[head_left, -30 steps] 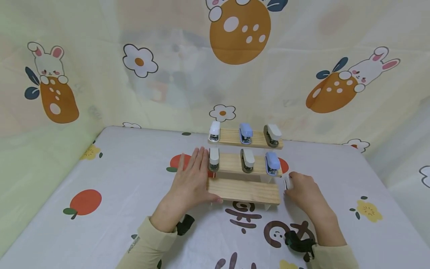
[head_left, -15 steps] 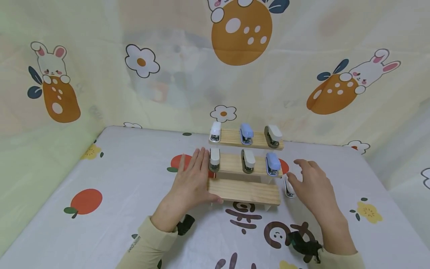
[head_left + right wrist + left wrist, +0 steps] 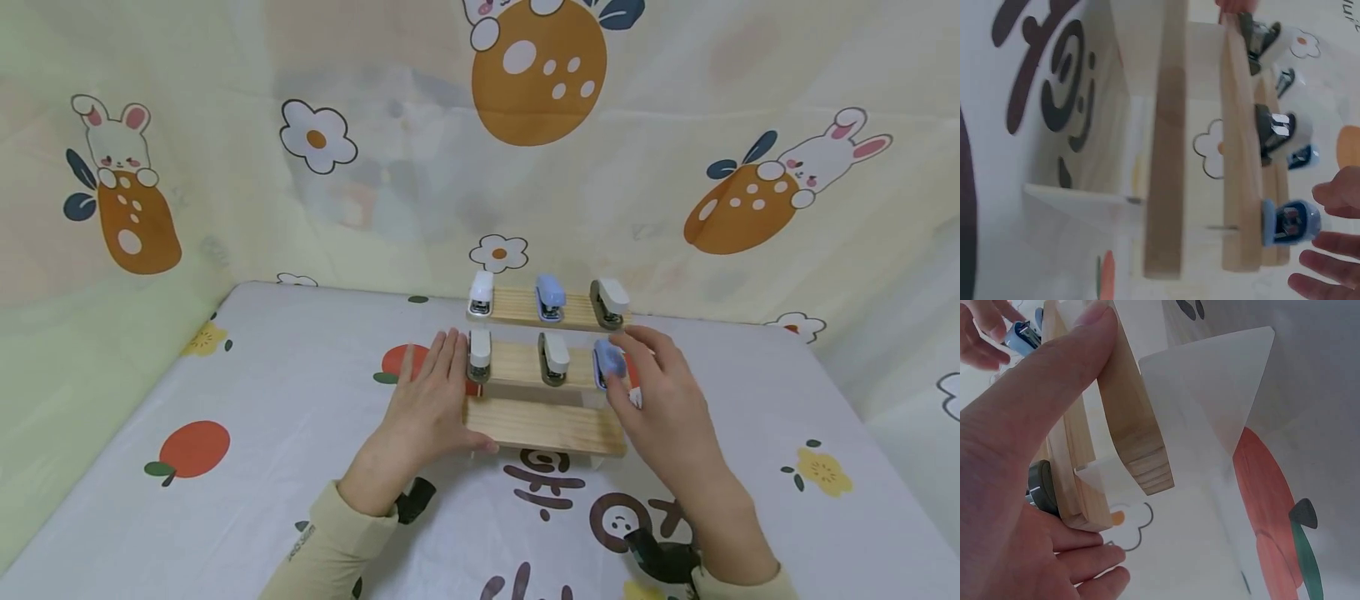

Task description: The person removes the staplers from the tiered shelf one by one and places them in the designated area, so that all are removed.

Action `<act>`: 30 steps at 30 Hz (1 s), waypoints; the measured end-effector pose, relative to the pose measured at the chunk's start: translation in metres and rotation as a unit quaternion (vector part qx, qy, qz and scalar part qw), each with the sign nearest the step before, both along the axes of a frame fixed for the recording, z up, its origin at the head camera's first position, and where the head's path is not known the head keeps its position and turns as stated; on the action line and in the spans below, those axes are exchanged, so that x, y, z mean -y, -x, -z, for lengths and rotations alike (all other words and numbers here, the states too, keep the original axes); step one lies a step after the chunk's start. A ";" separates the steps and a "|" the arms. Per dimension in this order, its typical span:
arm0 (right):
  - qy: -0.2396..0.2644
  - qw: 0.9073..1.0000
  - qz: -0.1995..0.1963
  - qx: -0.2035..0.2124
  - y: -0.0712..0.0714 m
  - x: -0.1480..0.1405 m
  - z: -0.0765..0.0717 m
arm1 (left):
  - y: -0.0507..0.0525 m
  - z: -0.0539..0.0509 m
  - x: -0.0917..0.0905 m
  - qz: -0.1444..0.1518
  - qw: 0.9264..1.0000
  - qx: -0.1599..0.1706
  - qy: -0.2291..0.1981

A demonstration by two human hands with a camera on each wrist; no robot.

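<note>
A three-tier wooden rack (image 3: 547, 427) bears staplers on its upper two boards; its lowest board is bare. My left hand (image 3: 423, 408) lies along the rack's left end, fingers straight, thumb on the lowest board (image 3: 1138, 425). At the middle board's right end, my right hand (image 3: 675, 408) has thumb and fingers spread beside a blue stapler (image 3: 609, 360). In the right wrist view, a gap shows between the fingers (image 3: 1335, 259) and that blue stapler (image 3: 1291, 223). A sliver of white (image 3: 636, 397) shows beside the right hand, mostly hidden.
The middle board also holds a white stapler (image 3: 478, 354) at left and another white stapler (image 3: 554, 358) at centre. On the top board stand a white stapler (image 3: 481, 293), a blue one (image 3: 551, 297) and a grey-white one (image 3: 610, 302). A patterned curtain (image 3: 405, 208) hangs behind.
My right hand let go of the white stapler on the table right of the rack, then moved up and left to the blue stapler. My left hand has stayed in place.
</note>
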State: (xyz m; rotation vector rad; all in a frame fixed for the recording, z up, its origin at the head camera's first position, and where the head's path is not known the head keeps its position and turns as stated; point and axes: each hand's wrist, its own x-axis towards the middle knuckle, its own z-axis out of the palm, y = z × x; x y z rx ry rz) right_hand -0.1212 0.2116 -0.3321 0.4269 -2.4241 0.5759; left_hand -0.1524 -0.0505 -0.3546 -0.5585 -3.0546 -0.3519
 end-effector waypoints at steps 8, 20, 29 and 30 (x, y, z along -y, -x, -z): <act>-0.051 0.998 -0.028 -0.003 0.006 0.008 0.011 | 0.002 0.001 -0.002 -0.002 1.000 0.006 0.001; -0.054 0.998 -0.023 0.004 0.008 0.009 0.015 | 0.003 0.000 -0.002 0.001 1.000 -0.006 0.005; -0.070 0.997 -0.021 0.025 0.006 0.008 0.012 | 0.002 0.001 -0.001 -0.002 1.000 0.002 0.006; -0.074 0.997 -0.024 0.027 0.006 0.008 0.012 | 0.002 0.001 -0.001 -0.001 1.000 0.000 0.004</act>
